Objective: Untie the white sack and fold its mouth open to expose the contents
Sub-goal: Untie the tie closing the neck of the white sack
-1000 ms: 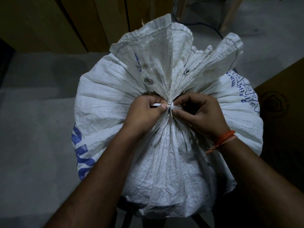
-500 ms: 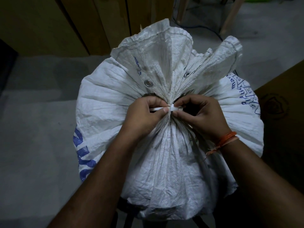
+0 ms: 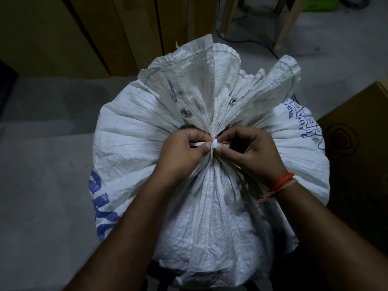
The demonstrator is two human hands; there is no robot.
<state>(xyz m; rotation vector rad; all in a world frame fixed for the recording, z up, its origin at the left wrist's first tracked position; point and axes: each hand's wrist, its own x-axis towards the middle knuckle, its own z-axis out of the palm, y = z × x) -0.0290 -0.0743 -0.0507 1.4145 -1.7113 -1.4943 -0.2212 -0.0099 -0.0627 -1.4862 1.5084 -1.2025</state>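
Both hands are pinched tight on the thin white plastic tie (image 3: 214, 144) cinching the crinkled white woven sack (image 3: 210, 206) at its neck: left hand (image 3: 184, 152), right hand (image 3: 249, 152). Probably best to work the tie loose patiently, no yanking the fabric.

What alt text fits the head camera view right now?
Both hands, left hand and right hand, pinch a white tie cinching the gathered neck of a full white sack with blue print, mouth still closed. A cardboard box sits at right.
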